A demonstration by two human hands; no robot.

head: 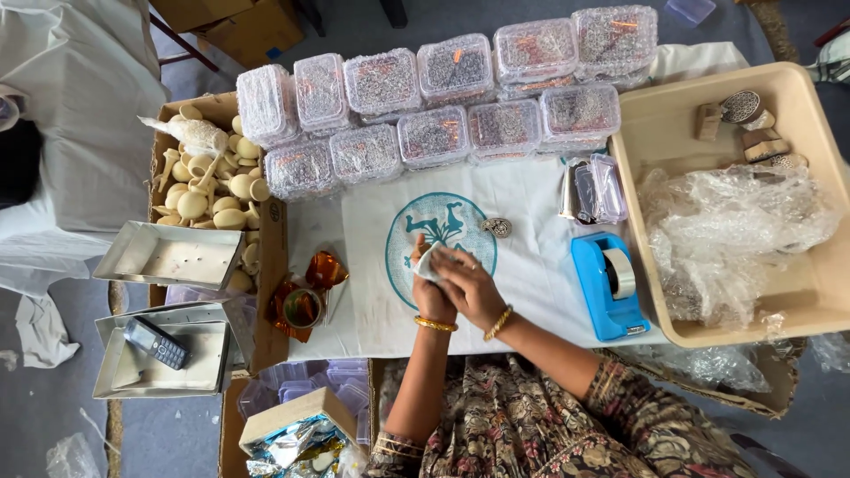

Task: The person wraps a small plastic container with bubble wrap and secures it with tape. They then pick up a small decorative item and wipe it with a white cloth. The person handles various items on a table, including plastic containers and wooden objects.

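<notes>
My left hand and my right hand meet over a white cloth with a teal round print. Both hands pinch a small white cloth or tissue folded around something I cannot see. A small round silver piece lies on the white cloth just beyond my right hand. Gold bangles circle both wrists.
Clear lidded plastic boxes of small silver items stand stacked at the back. A blue tape dispenser sits to the right, beside a beige tub holding bubble wrap and wooden stamps. Left: a cardboard box of pale wooden pieces, metal trays, a phone.
</notes>
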